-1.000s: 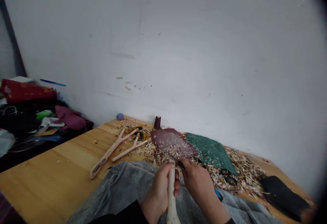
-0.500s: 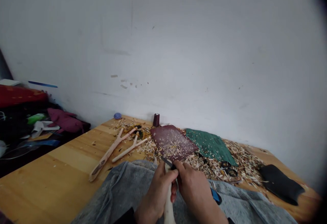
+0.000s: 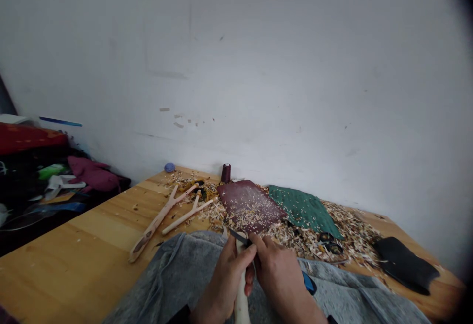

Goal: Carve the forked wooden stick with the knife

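Stick (image 3: 241,302) sits upright in our left hand (image 3: 224,277), its pale lower end showing below our palm. The fingers of that hand are wrapped around it, and the thumb reaches across to the fingers of our right hand (image 3: 280,267). Our right hand is curled tightly about a knife (image 3: 239,237), whose dark blade lies across the stick's top end. Just right of the right hand a blue piece (image 3: 309,283) shows; we cannot tell whether it belongs to the knife.

Under both hands spreads a grey cloth (image 3: 177,274). Left of our left hand, on the worktop (image 3: 81,245), lie a long fork (image 3: 157,224) and, nearer to us, a short fork (image 3: 186,217), both of wood. Well to the right of our right hand is a black pad (image 3: 404,266). Beyond the hands, shavings (image 3: 356,237) litter the wood, with some on a maroon sheet (image 3: 251,205) and a green sheet (image 3: 305,211). Farther off stands a spool (image 3: 226,173), near the wall (image 3: 266,77).
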`<state>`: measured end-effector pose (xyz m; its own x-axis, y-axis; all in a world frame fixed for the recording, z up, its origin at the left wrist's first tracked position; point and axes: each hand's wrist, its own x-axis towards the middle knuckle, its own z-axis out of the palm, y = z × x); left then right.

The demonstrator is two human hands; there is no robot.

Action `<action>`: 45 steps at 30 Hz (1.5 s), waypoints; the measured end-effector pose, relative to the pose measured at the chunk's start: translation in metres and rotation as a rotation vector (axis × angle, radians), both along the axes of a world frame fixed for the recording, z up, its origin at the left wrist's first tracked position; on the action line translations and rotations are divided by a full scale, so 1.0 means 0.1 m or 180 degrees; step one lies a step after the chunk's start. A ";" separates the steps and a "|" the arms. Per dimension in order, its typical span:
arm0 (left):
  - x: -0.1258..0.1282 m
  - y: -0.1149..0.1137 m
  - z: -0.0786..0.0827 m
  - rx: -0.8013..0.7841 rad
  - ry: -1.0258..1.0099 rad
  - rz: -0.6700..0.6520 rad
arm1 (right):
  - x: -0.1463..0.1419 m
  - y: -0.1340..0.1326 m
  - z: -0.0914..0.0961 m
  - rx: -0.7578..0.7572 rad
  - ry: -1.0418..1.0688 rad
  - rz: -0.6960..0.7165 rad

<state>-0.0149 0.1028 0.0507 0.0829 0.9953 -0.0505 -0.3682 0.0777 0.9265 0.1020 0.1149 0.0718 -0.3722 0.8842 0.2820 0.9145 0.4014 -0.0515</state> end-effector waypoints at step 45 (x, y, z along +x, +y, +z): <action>0.01 0.05 -0.18 -0.0247 0.0758 0.0152 | 0.03 0.08 -0.02 -0.0792 0.0303 -0.0056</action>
<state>-0.0139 0.1074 0.0325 0.0126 0.9902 -0.1393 -0.1451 0.1396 0.9795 0.1054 0.1233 0.0696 -0.3383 0.9369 0.0882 0.9075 0.3496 -0.2328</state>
